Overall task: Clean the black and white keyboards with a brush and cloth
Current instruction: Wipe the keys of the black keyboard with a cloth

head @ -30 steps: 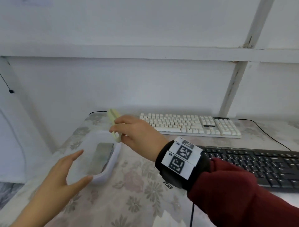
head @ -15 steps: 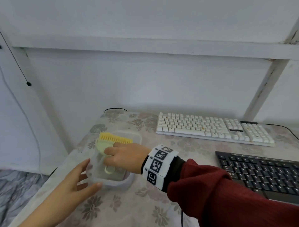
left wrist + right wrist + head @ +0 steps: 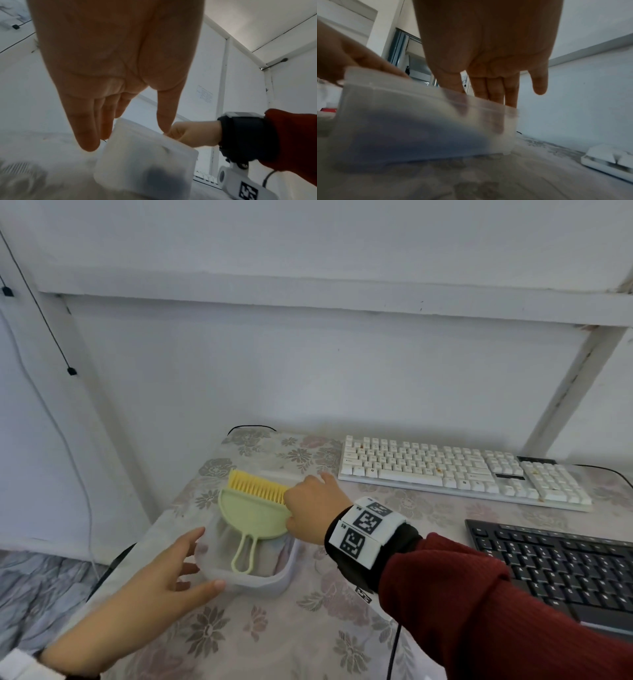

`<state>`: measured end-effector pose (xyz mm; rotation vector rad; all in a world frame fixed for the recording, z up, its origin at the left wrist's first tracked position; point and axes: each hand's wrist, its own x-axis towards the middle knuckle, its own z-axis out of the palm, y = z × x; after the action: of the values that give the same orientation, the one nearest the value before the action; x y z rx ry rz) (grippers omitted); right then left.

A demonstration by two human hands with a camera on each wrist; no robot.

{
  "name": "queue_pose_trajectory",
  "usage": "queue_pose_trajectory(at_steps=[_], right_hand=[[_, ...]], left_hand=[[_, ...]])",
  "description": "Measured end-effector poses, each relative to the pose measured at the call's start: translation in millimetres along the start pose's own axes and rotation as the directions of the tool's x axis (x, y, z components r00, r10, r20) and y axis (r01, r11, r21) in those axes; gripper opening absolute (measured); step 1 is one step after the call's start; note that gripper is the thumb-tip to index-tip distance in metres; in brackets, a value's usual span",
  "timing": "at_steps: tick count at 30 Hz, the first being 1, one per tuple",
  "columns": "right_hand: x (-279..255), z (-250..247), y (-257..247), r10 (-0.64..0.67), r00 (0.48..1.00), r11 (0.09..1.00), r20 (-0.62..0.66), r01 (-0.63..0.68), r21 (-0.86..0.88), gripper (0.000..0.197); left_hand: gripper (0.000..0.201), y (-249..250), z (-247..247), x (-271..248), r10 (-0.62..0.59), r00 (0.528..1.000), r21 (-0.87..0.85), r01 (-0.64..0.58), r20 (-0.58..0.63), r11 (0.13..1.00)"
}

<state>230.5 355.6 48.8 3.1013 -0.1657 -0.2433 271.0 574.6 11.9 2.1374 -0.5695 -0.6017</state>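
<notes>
While the brush (image 3: 255, 510) lies in the clear tub (image 3: 281, 578) (far left on the bench (image 3: 308, 628)), the right hand (image 3: 313, 503) touches its right edge with loose fingers; the left hand (image 3: 161, 577), grip apart, rests on the tub's near corner.

Soft, even daylight in the head view, no glare, only faint shadows under the clear tub (image 3: 274, 583). Straight beams bow toward the frame edges. Both wrist views run dim and backlit, palms in shade, the tub smeared with blur.
</notes>
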Motion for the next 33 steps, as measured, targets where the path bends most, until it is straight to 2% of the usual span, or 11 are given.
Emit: queue_pose_trajectory(at_steps=[2, 4, 5, 9, 14, 17, 20, 27, 33], right_hand=[[0, 2, -5, 0.048, 0.996, 0.999, 0.076, -0.048, -0.009, 0.028], [2, 4, -10, 0.085, 0.992, 0.994, 0.094, -0.091, 0.059, 0.019], [3, 4, -12, 0.102, 0.990, 0.988, 0.098, -0.112, 0.104, 0.013], [8, 4, -20, 0.180, 0.969, 0.947, 0.168, -0.217, 0.237, 0.045], [5, 0, -20, 0.169, 0.945, 0.874, 0.279, -0.274, 0.401, 0.073], [6, 4, -20, 0.165, 0.954, 0.865, 0.249, -0.261, 0.428, 0.090], [13, 13, -22, 0.214, 0.956, 0.857, 0.202, -0.283, 0.430, 0.096], [21, 14, -32, 0.275, 0.940, 0.862, 0.203, -0.334, 0.381, 0.085], [24, 13, -36, 0.310, 0.946, 0.862, 0.099, -0.323, 0.391, 0.054]], left_hand=[[0.080, 5, -10, 2, 0.008, 1.000, 0.030, -0.008, 0.007, 1.000], [0.087, 13, -19, 7, 0.026, 1.000, 0.059, -0.027, 0.010, 0.998], [0.084, 17, -22, 11, 0.043, 0.999, 0.071, -0.044, 0.016, 0.997], [0.062, 31, -29, 33, 0.082, 0.996, 0.069, -0.085, 0.047, 0.994], [0.046, 28, -29, 59, 0.124, 0.991, 0.096, -0.129, 0.055, 0.987], [0.036, 26, -26, 64, 0.138, 0.990, 0.101, -0.139, 0.018, 0.985], [0.034, 23, -27, 66, 0.131, 0.991, 0.048, -0.129, -0.029, 0.990], [0.043, 21, -28, 68, 0.092, 0.992, -0.039, -0.095, -0.084, 0.995], [0.047, 23, -28, 69, 0.056, 0.991, -0.098, -0.067, -0.118, 0.993]])
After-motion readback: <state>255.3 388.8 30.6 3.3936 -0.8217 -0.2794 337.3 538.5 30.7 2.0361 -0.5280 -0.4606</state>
